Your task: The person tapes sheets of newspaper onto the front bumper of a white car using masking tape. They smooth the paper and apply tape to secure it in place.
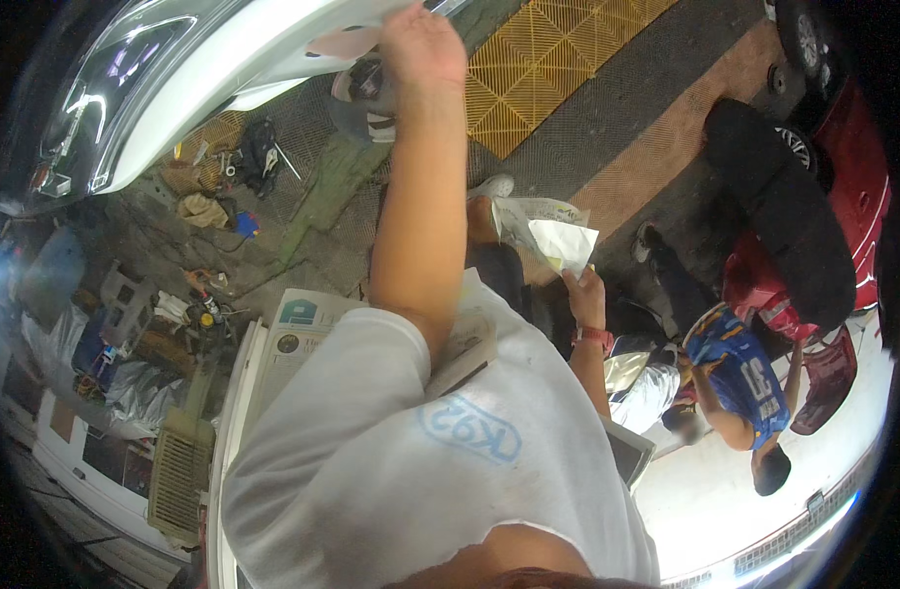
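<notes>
My left arm reaches up to the underside of a glossy white car body panel (204, 83). My left hand (425, 47) meets the panel's edge at the top of the view, its fingers mostly cut off or hidden. Lower, to the right, my right hand (585, 294), with a red watch on its wrist, is closed on the lower end of a folded newspaper sheet (538, 214). A crumpled white paper (565, 242) lies against that sheet. More newspaper (298, 329) rests beside my left sleeve, and another folded piece (462, 363) lies against my shirt.
Yellow grating (538, 74) covers floor ahead. Tools and a black bag (259, 157) lie at left, near a concrete block (128, 299). At right, a person in a blue jersey (735, 368) works by red car parts (828, 383), near a large black panel (784, 211).
</notes>
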Available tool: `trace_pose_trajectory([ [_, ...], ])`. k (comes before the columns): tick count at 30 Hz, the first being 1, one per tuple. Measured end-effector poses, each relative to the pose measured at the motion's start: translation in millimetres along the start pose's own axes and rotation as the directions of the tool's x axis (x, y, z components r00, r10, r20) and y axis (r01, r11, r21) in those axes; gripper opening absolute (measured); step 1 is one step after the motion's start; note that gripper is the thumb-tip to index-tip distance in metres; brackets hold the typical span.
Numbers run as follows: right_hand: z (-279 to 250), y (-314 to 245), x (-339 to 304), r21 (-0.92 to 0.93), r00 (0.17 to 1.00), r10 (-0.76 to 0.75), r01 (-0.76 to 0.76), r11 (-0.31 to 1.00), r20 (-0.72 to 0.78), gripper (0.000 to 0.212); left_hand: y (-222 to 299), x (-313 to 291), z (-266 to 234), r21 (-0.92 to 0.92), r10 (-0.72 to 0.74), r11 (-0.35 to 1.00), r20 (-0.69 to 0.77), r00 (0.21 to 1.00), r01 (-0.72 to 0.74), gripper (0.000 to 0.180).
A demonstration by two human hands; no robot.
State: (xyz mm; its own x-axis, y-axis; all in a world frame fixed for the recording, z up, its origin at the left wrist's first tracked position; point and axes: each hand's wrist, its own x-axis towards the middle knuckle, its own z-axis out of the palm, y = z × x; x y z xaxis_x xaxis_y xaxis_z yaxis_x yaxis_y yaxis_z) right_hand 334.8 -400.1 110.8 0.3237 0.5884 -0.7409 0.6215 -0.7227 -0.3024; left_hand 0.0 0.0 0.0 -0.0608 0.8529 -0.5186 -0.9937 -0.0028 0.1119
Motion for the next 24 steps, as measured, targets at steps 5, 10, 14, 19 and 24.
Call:
trace_pose_trajectory([
  [5, -3.8, -4.7, -20.6, -0.092, 1.0, 0.013, -0.011, 0.996, 0.017, 0.042, -66.5, -28.0, 44.5, 0.16, 0.161, 0.97, 0.128, 0.979, -0.181, 0.05],
  [10, -11.9, -4.9, -14.6, 0.013, 1.0, -0.009, 0.009, 1.0, 0.021, 0.041, -55.3, -22.6, 43.6, 0.209, 0.352, 0.923, -0.117, 0.929, -0.323, 0.034],
  [14, -24.8, -20.6, -24.7, -0.052, 0.999, 0.017, -0.015, 0.999, 0.028, 0.042, -16.7, -44.4, -8.8, 0.459, 0.43, 0.832, -0.181, 0.884, -0.311, 0.055],
  [19, -32.5, -19.6, -9.9, -0.216, 0.996, -0.079, 0.087, 0.973, 0.045, 0.04, 70.8, -46.4, -85.4, 0.376, 0.363, 0.893, -0.279, 0.889, -0.247, 0.061],
  [24, -37.4, -40.8, 5.7, -0.251, 0.981, -0.188, 0.17, 0.953, -0.05, 0.042, 80.4, -74.2, -2.3, 0.379, 0.442, 0.843, -0.084, 0.893, -0.382, 0.037],
])
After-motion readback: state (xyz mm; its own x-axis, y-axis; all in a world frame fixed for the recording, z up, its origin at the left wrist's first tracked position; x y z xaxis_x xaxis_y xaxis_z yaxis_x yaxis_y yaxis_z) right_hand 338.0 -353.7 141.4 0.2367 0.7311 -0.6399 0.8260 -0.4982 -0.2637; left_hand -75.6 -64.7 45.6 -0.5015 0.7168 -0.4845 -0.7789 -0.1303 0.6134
